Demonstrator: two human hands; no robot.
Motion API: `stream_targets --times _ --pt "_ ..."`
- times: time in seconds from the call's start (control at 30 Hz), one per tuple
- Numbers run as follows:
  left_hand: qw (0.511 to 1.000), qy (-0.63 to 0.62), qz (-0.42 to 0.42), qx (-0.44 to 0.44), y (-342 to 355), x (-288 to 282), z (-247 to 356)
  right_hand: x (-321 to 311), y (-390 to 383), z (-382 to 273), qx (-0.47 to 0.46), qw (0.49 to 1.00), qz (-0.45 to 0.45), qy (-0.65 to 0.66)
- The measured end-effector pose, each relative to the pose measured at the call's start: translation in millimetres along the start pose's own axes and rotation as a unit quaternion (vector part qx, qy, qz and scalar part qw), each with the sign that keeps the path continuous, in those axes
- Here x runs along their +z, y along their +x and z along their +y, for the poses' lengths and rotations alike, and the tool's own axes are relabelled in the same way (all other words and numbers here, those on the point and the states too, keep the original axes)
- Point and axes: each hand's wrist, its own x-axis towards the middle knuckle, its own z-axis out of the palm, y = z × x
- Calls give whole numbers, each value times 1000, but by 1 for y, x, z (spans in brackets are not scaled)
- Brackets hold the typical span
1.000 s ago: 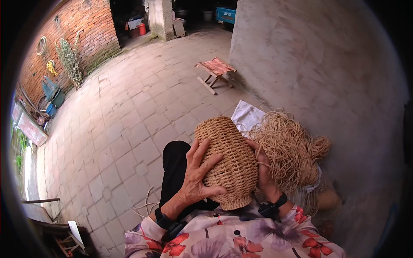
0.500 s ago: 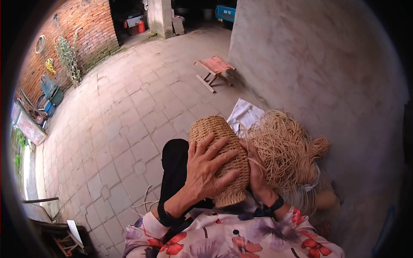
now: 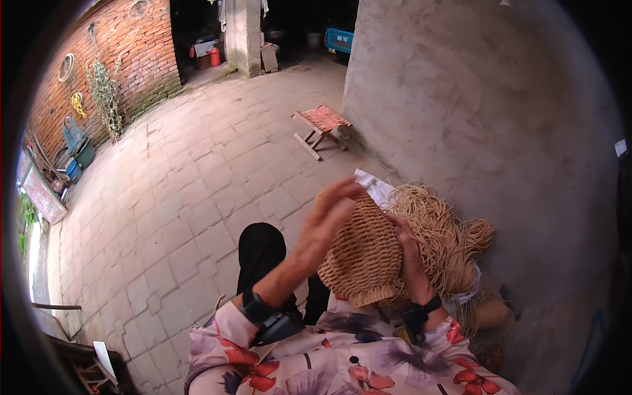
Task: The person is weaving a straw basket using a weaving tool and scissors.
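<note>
A tan woven straw basket (image 3: pixel 362 253) is held over my lap, its narrow woven end toward me. My right hand (image 3: pixel 409 253) grips its right side, with the fingers partly hidden behind it. Somewhat blurred, my left hand (image 3: pixel 329 220) is raised at the basket's upper left, fingers stretched out; whether it touches the weave I cannot tell. Beside my right forearm lies a big loose heap of tan cord (image 3: pixel 434 240), with a white cloth (image 3: pixel 374 189) at its far side.
A folding stool (image 3: pixel 322 125) with a red woven seat stands ahead by the grey wall (image 3: pixel 461 99). Paving slabs (image 3: pixel 171 217) cover the ground to the left. A brick wall (image 3: pixel 141 56) with hanging coils is at the far left. A wooden frame (image 3: pixel 99 375) sits at lower left.
My left hand has lifted from flat on the basket's side toward its far end. The basket has shifted slightly right and turned. My right hand still holds it.
</note>
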Motion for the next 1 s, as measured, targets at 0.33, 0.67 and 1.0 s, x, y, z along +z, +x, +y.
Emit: stream_targets --times 0.33,0.67,1.0 --pt "915 398 21 60 -45 -30 -78 -62 -49 130 160 957 133 202" --pt "869 470 47 149 -19 9 -99 -76 -69 156 202 959 87 180" --pt "856 488 34 168 -21 11 -56 -17 -29 41 232 873 60 425"
